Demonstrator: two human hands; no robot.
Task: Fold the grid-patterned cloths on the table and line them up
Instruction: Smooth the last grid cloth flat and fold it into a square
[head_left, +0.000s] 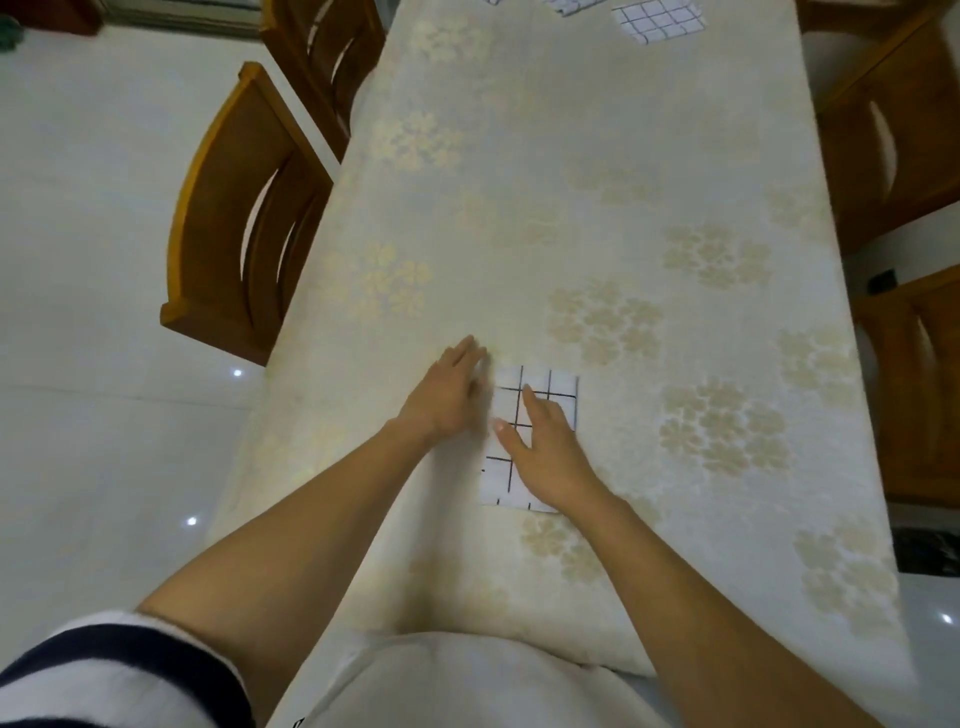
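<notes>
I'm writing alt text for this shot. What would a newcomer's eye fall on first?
First, the folded grid-patterned cloth at the near end of the cream floral tablecloth: the right hand lies flat on it, and the left hand, blurred, is at its left edge. Next, more grid cloths at the far end and wooden chairs along both sides.

One wide-angle view, worn on the head, looks forward and steeply down along the table, which runs away to the top edge. The near cloth sits low and close; far cloths are cut off above. Chairs flank it at both side edges.
</notes>
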